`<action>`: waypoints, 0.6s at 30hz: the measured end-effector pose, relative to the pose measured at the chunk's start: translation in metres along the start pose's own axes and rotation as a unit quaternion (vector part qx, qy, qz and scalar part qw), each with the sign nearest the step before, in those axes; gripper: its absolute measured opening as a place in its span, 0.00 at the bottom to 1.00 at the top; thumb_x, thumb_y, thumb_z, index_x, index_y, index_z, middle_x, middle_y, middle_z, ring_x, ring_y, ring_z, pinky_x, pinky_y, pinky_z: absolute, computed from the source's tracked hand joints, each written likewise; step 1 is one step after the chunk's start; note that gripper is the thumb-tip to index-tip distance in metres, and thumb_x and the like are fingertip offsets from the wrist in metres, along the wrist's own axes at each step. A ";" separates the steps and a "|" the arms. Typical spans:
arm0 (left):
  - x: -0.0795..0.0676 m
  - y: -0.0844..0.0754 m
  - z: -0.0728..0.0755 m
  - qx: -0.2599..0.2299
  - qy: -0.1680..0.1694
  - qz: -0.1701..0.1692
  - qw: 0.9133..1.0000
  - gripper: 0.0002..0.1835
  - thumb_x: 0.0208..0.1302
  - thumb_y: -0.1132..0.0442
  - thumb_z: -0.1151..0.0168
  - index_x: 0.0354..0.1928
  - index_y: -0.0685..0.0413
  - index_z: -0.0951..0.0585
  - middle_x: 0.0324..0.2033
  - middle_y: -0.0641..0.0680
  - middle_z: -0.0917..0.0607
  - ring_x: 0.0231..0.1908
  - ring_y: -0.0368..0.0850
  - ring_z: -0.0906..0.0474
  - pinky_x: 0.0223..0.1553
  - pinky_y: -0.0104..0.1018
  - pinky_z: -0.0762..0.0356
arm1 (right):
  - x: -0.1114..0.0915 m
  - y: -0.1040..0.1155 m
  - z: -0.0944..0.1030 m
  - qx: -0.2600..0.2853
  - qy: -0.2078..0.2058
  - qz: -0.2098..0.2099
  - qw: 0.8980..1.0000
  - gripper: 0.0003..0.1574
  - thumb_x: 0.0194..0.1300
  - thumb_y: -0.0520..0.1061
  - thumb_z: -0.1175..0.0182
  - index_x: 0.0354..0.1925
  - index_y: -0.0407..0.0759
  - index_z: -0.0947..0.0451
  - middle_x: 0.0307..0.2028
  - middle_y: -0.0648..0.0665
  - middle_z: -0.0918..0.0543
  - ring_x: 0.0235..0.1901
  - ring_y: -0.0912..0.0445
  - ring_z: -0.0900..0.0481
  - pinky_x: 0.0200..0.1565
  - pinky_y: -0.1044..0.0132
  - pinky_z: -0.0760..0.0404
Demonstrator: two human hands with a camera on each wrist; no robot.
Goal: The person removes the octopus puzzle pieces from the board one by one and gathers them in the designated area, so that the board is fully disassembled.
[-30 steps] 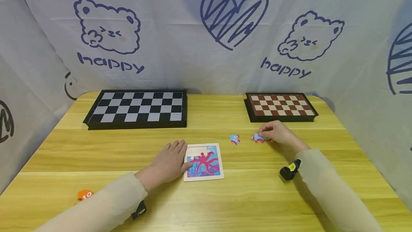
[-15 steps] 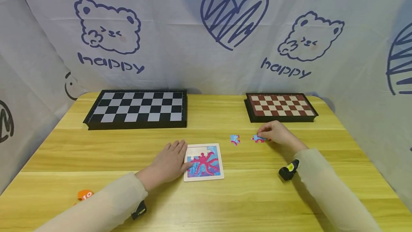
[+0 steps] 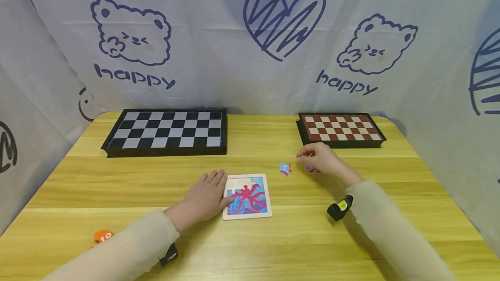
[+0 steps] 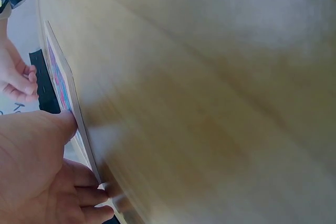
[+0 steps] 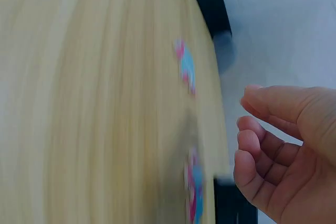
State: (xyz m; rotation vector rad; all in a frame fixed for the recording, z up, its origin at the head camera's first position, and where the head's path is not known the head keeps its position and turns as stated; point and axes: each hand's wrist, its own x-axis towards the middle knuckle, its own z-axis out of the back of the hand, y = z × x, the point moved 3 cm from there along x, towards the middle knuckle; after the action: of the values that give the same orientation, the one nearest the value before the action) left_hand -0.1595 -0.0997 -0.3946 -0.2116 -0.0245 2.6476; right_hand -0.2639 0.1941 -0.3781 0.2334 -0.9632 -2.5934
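Observation:
In the head view my left hand (image 3: pixel 205 196) lies with fairly straight fingers along the left edge of a square puzzle tray (image 3: pixel 269 203), its thumb over the edge. The tray holds a pink octopus picture (image 3: pixel 248 200) on blue, with a bare pale area at its upper left. My right hand (image 3: pixel 324 159) hovers over the table with its fingers loosely bent; the right wrist view shows nothing between them. Beneath it a blue and pink puzzle piece (image 3: pixel 311 169) lies partly hidden. Another puzzle piece (image 3: pixel 284 168) lies to its left, right of the tray.
A black-and-white chessboard (image 3: pixel 172 129) stands at the back left. The smaller brown-and-cream chessboard (image 3: pixel 341 128) is at the back right, close behind my right hand. An orange object (image 3: pixel 103 235) marked 10 sits by my left sleeve. A printed cloth (image 3: pixel 211 64) hangs behind the table.
My right hand has let go of the right-hand puzzle piece, lifted off it and moved left. That piece stays on the table. The left hand and the tray are still.

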 end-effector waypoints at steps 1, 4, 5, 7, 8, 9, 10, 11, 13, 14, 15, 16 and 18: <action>0.000 0.000 0.000 -0.001 0.000 0.000 1.000 0.37 0.68 0.44 0.55 0.65 0.70 0.40 0.65 0.65 0.40 0.65 0.60 0.47 0.64 0.51 0.51 | 0.001 0.006 -0.003 0.003 0.005 0.005 1.000 0.10 0.63 0.42 0.41 0.39 0.36 0.19 0.29 0.47 0.22 0.24 0.54 0.31 0.23 0.64 0.29; -0.001 0.000 0.001 -0.004 -0.003 -0.002 1.000 0.37 0.68 0.44 0.55 0.65 0.71 0.40 0.65 0.66 0.40 0.65 0.60 0.46 0.64 0.51 0.50 | 0.004 0.022 -0.014 0.012 0.021 0.022 0.999 0.09 0.63 0.41 0.41 0.38 0.37 0.19 0.28 0.49 0.22 0.24 0.55 0.31 0.25 0.64 0.28; -0.001 0.000 0.001 -0.004 -0.003 -0.002 1.000 0.37 0.69 0.44 0.55 0.65 0.71 0.40 0.65 0.66 0.40 0.65 0.60 0.46 0.64 0.51 0.50 | 0.005 0.026 -0.018 0.015 0.027 0.028 0.999 0.08 0.63 0.41 0.41 0.38 0.37 0.19 0.27 0.49 0.22 0.24 0.55 0.31 0.26 0.64 0.28; -0.001 0.000 0.001 -0.004 -0.004 -0.003 1.000 0.37 0.69 0.44 0.55 0.65 0.71 0.40 0.65 0.66 0.40 0.65 0.60 0.46 0.64 0.51 0.50 | 0.006 0.035 -0.026 0.025 0.040 0.038 0.998 0.08 0.62 0.40 0.41 0.37 0.36 0.19 0.26 0.49 0.21 0.25 0.55 0.30 0.27 0.65 0.29; -0.001 0.000 0.000 -0.005 -0.004 -0.003 1.000 0.37 0.69 0.44 0.55 0.65 0.71 0.40 0.65 0.66 0.40 0.65 0.60 0.46 0.64 0.51 0.50 | 0.007 0.038 -0.030 0.031 0.047 0.042 0.998 0.08 0.62 0.40 0.41 0.37 0.36 0.20 0.25 0.49 0.22 0.24 0.55 0.29 0.26 0.65 0.29; -0.001 0.000 0.000 -0.004 -0.005 -0.004 1.000 0.37 0.69 0.44 0.55 0.65 0.71 0.40 0.65 0.66 0.40 0.65 0.60 0.46 0.64 0.51 0.50 | 0.008 0.042 -0.034 0.036 0.053 0.046 0.997 0.08 0.62 0.39 0.40 0.37 0.35 0.20 0.24 0.49 0.22 0.23 0.55 0.29 0.25 0.65 0.29; -0.001 0.000 0.000 -0.003 -0.005 -0.004 1.000 0.37 0.69 0.44 0.56 0.65 0.71 0.40 0.65 0.66 0.40 0.65 0.60 0.46 0.64 0.51 0.50 | 0.008 0.046 -0.037 0.038 0.058 0.049 0.996 0.08 0.61 0.39 0.40 0.37 0.35 0.20 0.24 0.49 0.22 0.22 0.55 0.29 0.25 0.65 0.29; -0.001 0.000 0.000 -0.002 -0.006 -0.005 1.000 0.37 0.69 0.44 0.56 0.65 0.71 0.40 0.65 0.66 0.40 0.65 0.60 0.46 0.64 0.51 0.50 | 0.008 0.049 -0.040 0.041 0.062 0.054 0.996 0.08 0.61 0.39 0.40 0.37 0.35 0.20 0.24 0.49 0.21 0.22 0.55 0.28 0.25 0.66 0.29; -0.001 0.000 0.000 -0.002 -0.008 -0.006 1.000 0.36 0.69 0.45 0.55 0.65 0.71 0.40 0.64 0.66 0.40 0.64 0.60 0.46 0.64 0.51 0.50 | 0.008 0.056 -0.046 0.040 0.070 0.062 0.995 0.07 0.61 0.39 0.40 0.37 0.36 0.20 0.25 0.50 0.21 0.22 0.56 0.29 0.25 0.66 0.29; -0.001 0.000 0.000 -0.002 -0.008 -0.006 1.000 0.37 0.69 0.45 0.55 0.65 0.71 0.40 0.64 0.66 0.40 0.64 0.60 0.46 0.64 0.51 0.50 | 0.008 0.060 -0.049 0.037 0.072 0.066 0.995 0.07 0.61 0.39 0.39 0.37 0.37 0.19 0.26 0.51 0.22 0.23 0.56 0.29 0.25 0.66 0.28; -0.001 0.000 0.000 -0.001 -0.007 -0.006 1.000 0.37 0.69 0.45 0.56 0.65 0.71 0.40 0.65 0.66 0.40 0.64 0.60 0.46 0.64 0.51 0.50 | 0.007 0.063 -0.052 0.033 0.076 0.070 0.994 0.06 0.60 0.40 0.39 0.37 0.38 0.19 0.26 0.52 0.22 0.23 0.57 0.29 0.26 0.67 0.28; -0.001 0.000 0.000 -0.002 -0.008 -0.005 1.000 0.37 0.69 0.45 0.56 0.65 0.71 0.40 0.65 0.66 0.40 0.64 0.60 0.46 0.64 0.51 0.50 | 0.007 0.065 -0.055 0.030 0.081 0.073 0.994 0.06 0.60 0.40 0.38 0.37 0.39 0.19 0.27 0.52 0.22 0.24 0.58 0.30 0.26 0.67 0.28; -0.001 0.000 0.000 -0.004 -0.007 -0.003 1.000 0.37 0.69 0.45 0.55 0.65 0.71 0.40 0.64 0.66 0.40 0.64 0.60 0.46 0.64 0.51 0.50 | 0.006 0.069 -0.061 0.030 0.096 0.076 0.992 0.05 0.60 0.40 0.38 0.36 0.41 0.20 0.26 0.52 0.23 0.24 0.58 0.30 0.27 0.68 0.28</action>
State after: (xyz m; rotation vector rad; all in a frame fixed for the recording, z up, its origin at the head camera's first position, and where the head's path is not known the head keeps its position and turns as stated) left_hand -0.1589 -0.1002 -0.3940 -0.1950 -0.0401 2.6431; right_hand -0.2338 0.1064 -0.3789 0.3999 -0.9520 -2.3567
